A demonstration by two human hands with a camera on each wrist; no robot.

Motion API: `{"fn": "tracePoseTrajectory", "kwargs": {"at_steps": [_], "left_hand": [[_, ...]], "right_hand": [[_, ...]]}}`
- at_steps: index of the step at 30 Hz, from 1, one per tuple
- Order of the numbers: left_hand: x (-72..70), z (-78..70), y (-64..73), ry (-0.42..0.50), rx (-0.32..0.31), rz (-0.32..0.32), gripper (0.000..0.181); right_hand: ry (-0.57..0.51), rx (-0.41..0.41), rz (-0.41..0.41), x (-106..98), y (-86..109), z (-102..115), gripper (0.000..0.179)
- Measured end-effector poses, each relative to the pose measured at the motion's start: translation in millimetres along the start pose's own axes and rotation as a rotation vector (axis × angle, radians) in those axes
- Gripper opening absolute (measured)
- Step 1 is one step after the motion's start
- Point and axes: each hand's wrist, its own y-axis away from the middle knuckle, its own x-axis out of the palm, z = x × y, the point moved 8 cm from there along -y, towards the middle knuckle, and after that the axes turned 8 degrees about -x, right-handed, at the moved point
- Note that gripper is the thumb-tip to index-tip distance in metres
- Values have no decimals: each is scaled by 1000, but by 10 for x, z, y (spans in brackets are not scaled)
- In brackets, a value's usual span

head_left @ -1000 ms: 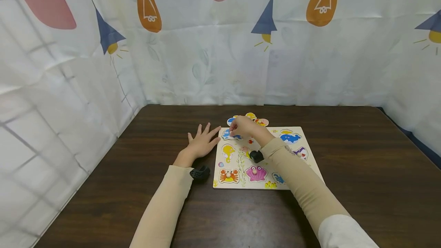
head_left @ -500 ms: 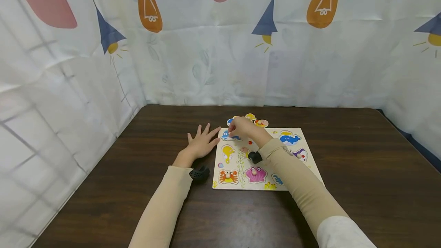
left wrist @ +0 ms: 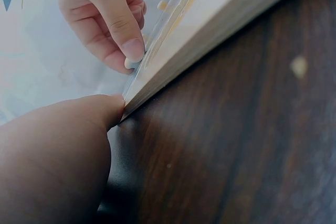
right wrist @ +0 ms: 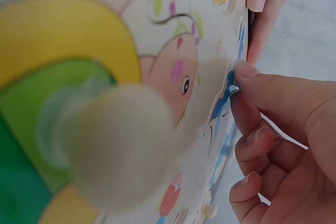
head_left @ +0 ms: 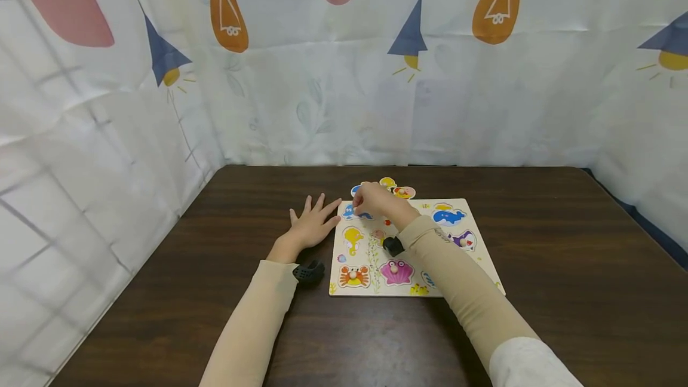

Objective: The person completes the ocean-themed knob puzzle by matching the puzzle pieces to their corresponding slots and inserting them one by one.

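Observation:
A pale sea-animal puzzle board [head_left: 387, 292] lies on the table. At its far left corner my right hand [head_left: 378, 200] pinches the small knob [left wrist: 129, 63] of a blue puzzle piece [head_left: 349, 212] between thumb and index finger. That piece [right wrist: 219, 106] lies at the board's surface in the right wrist view, partly hidden by the fingertips. My left hand [head_left: 306, 229] rests with fingers spread at the board's left edge, its thumb touching the side in the left wrist view. A crab [head_left: 354, 276], a pink shell [head_left: 396, 272] and a yellow seahorse [head_left: 352, 240] sit on the board.
Several loose pieces, one of them a yellow piece [head_left: 387, 182], lie just beyond the board's far edge. A blue whale [head_left: 448, 217] is at the board's far right. The dark wooden table [head_left: 564, 267] ends at a printed cloth curtain [head_left: 344, 106].
The whole scene has shifted slightly left in the head view. Both hands keep nearly the same places on the board, with the right still pinching the blue puzzle piece.

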Motion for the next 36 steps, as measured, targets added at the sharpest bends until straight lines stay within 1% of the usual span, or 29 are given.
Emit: {"fn": "tracePoseTrajectory", "kwargs": {"at_steps": [6, 9, 11, 15, 19, 23, 25, 28, 36], "left_hand": [[31, 47, 9, 10, -16, 4, 60], [40, 61, 8, 14, -20, 5, 60], [39, 66, 8, 15, -21, 5, 60], [20, 67, 12, 19, -21, 2, 60], [7, 68, 10, 18, -10, 1, 61], [1, 76, 2, 17, -3, 2, 60], [-5, 76, 2, 19, -4, 1, 60], [-12, 62, 5, 26, -2, 0, 60], [0, 17, -4, 23, 9, 2, 60]], "right_hand": [[34, -16, 4, 36, -10, 13, 14], [-1, -18, -14, 1, 19, -32, 24], [-37, -10, -39, -72, 59, -91, 29], [-136, -8, -120, -277, 148, -305, 30], [-265, 32, -215, -448, 264, -628, 30], [-378, 80, -253, -532, 358, -876, 33], [-418, 85, -252, -550, 375, -936, 33], [-430, 93, -235, -553, 375, -989, 33], [-333, 167, -122, -444, 340, -1159, 27]]}}
